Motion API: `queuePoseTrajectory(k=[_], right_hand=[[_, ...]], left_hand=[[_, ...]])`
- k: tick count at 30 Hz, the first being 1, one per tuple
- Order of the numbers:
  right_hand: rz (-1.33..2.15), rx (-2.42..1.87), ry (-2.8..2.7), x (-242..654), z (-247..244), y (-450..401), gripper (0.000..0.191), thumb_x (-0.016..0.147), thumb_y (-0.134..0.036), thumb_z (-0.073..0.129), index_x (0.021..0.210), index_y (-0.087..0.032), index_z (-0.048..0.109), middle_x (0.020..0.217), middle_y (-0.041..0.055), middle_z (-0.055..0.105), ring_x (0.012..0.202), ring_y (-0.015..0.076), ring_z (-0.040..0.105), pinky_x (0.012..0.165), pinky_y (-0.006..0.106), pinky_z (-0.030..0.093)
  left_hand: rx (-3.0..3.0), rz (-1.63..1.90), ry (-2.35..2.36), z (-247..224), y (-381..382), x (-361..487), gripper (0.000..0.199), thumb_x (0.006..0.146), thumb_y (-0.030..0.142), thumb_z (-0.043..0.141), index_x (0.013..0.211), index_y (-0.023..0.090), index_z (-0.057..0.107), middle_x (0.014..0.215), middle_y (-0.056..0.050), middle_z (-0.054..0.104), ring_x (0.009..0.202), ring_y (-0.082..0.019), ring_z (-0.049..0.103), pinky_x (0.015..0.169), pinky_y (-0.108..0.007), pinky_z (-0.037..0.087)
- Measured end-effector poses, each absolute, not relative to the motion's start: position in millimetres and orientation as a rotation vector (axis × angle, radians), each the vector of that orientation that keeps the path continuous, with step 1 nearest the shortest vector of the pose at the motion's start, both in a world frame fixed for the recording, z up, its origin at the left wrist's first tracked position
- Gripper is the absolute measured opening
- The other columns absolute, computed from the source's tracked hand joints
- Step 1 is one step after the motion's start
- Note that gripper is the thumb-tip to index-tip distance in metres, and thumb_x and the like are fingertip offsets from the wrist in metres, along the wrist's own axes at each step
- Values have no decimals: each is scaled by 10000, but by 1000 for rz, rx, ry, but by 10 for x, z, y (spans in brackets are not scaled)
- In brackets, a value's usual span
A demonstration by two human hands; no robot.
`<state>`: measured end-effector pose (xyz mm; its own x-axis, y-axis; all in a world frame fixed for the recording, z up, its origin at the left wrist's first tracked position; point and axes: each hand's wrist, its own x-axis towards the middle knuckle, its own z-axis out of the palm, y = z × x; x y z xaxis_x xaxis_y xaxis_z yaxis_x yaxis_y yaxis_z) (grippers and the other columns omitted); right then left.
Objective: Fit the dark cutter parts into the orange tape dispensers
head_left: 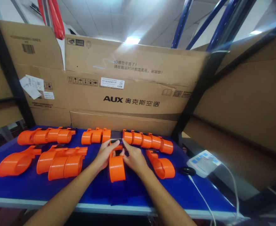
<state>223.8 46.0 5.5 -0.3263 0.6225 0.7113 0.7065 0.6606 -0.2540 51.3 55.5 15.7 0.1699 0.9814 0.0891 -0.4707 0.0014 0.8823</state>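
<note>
An orange plastic ring-shaped holder [117, 169] is gripped between my two hands at the middle of the table, its round loop pointing down toward me. My left hand [105, 153] closes on its upper left side, thumb on top. From the right, my right hand [134, 157] pinches the same upper part, fingers curled beneath it. A thin dark piece [119, 139] lies at the fingertips; its kind is too small to tell. Just behind the hands is a dark rectangular object [115, 134]. The holder's upper end is partly hidden by my fingers.
Similar orange holders stand in rows at the back left [53, 135] and back right [146, 140], with more at the front left [64, 164] and one at right [165, 168]. A white device [204, 163] with cables and a black disc [187, 171] sit right. Cardboard [128, 116] walls the back.
</note>
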Motion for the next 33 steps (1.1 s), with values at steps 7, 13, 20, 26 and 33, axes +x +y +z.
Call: queuePoseTrajectory(k=[7,13,20,26,33], right_hand=[[-280,-1069,-2066,2200,-64,498,606,850,-101,556,1454,-132,522,992,123,786,763,228,751,748,320,621],[-359,-1080,-2071,2180,-69,501,534,871,-107,541,1405,-109,568,922,120,786,714,216,739,719,296,609],[-304,-1033,-2067,2195,-5,473,506,885,-130,536,1388,-107,579,1012,151,781,797,238,758,767,328,626],[-52,-908,-2006,2278,153,417,409,922,-244,595,1324,-173,625,1078,126,778,910,250,764,862,373,626],[203,-943,-1853,2206,202,343,287,906,-256,616,1181,-204,680,922,74,793,795,225,767,770,335,635]], left_hand=[[969,1278,694,183,539,502,448,681,454,880,947,141,702,654,28,622,415,-42,472,405,-182,346],[1041,1276,721,172,558,490,448,698,459,870,960,139,700,623,51,568,390,-35,425,393,-191,318],[1102,1278,717,185,571,452,458,705,471,859,973,139,694,661,42,589,379,-30,410,391,-194,301],[1206,1320,732,166,588,448,438,738,532,814,907,152,676,620,43,573,358,-40,408,382,-202,267],[1340,1327,726,187,540,459,449,788,576,744,968,167,693,601,33,590,352,-66,439,377,-211,295]])
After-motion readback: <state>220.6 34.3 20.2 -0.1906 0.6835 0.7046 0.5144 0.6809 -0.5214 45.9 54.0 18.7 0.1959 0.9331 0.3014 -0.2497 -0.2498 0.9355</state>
